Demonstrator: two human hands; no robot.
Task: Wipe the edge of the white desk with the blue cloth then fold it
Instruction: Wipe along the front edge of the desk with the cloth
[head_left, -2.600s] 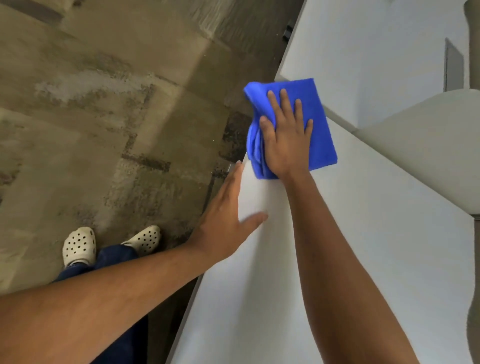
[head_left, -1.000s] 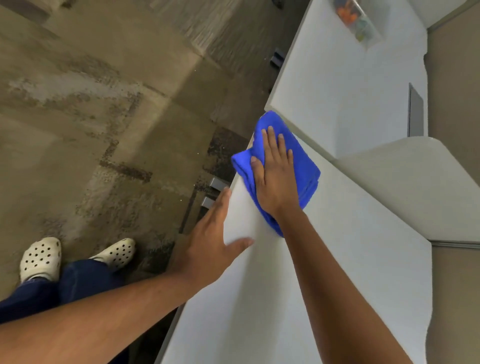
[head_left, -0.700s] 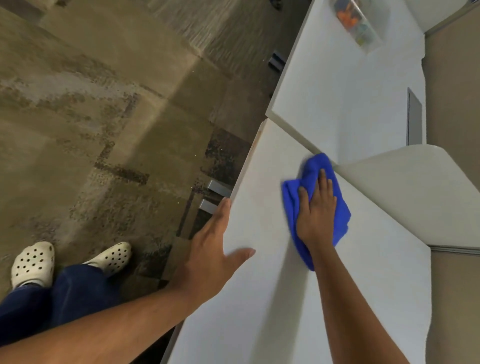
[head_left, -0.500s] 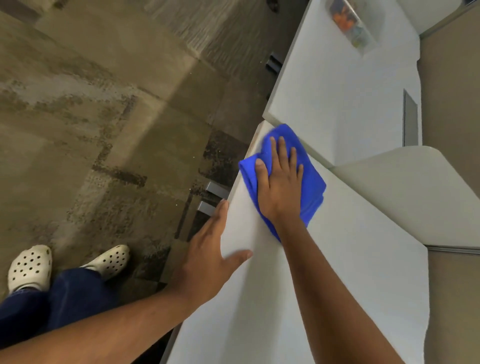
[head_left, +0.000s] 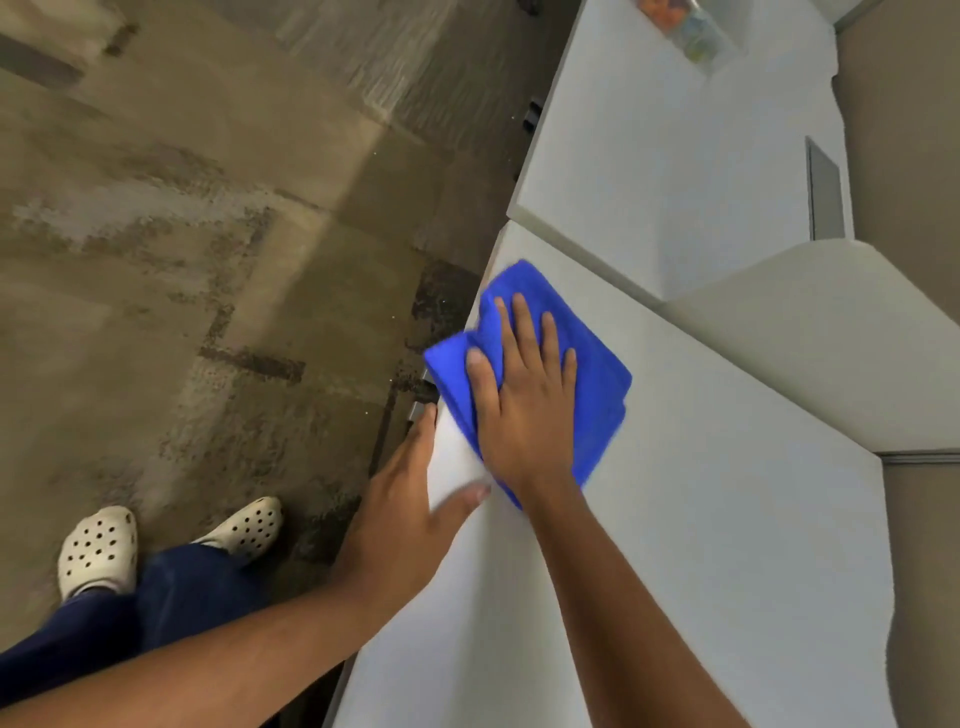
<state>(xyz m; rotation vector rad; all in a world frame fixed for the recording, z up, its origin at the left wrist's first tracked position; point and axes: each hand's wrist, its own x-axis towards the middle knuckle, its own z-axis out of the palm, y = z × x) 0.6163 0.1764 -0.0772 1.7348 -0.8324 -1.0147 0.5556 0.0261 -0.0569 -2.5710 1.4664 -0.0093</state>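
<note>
A bunched blue cloth (head_left: 597, 379) lies on the white desk (head_left: 701, 545) at its left edge, one corner hanging slightly over the rim. My right hand (head_left: 524, 400) presses flat on top of the cloth, fingers spread and pointing away from me. My left hand (head_left: 405, 509) rests open on the desk's left edge just below the cloth, thumb on the top surface, fingers along the rim, holding nothing.
A second white desk (head_left: 649, 156) adjoins at the far end, with a clear box of coloured items (head_left: 685, 26) on it. A beige partition (head_left: 821, 332) rises at the right. Brown carpet (head_left: 208, 260) and my feet in white clogs (head_left: 171, 540) are to the left.
My right hand swept the cloth inward toward the partition, then back out to the left edge and slightly nearer to me. My left hand has stayed on the desk edge.
</note>
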